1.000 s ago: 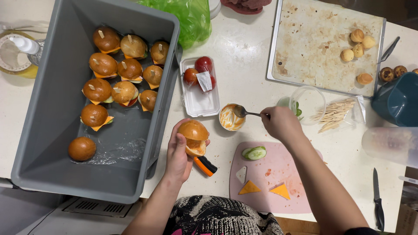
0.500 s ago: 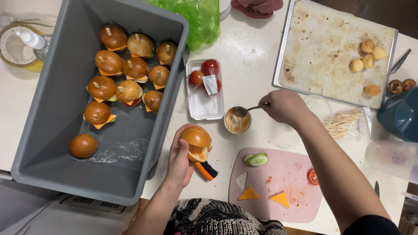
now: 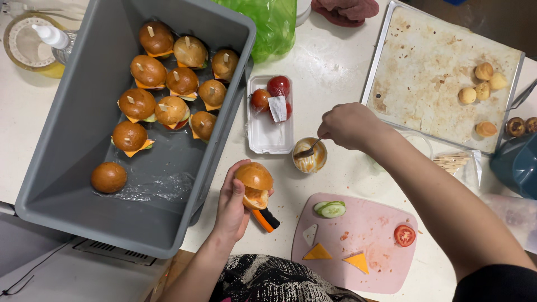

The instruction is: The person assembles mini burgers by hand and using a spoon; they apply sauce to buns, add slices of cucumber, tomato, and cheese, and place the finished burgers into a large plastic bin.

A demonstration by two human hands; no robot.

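Fingers of the left hand (image 3: 232, 204) curl around a small bun (image 3: 254, 183), gripping it at the sides with the glossy top facing up, held above the counter (image 3: 330, 67) just right of the grey tub (image 3: 72, 162). The bun looks light and soft, easily crushed, and it appears to carry a smear of sauce on its cut face, so a loose hold at the crust edges suits it better than pressure on the crown. Right hand (image 3: 349, 126) fingers pinch the handle of a spoon (image 3: 309, 150) whose bowl sits in a sauce cup (image 3: 310, 156) beside a white tray (image 3: 269, 131) of tomatoes. An orange-handled knife (image 3: 265, 219) lies under the bun. On the pink board (image 3: 358, 240) lie cucumber slices (image 3: 331, 208), cheese triangles (image 3: 318, 253) and a tomato slice (image 3: 404, 235). Inside the tub sit finished sliders (image 3: 168, 84), most skewered with picks. A baking sheet (image 3: 442, 72) holds a few plain rolls.
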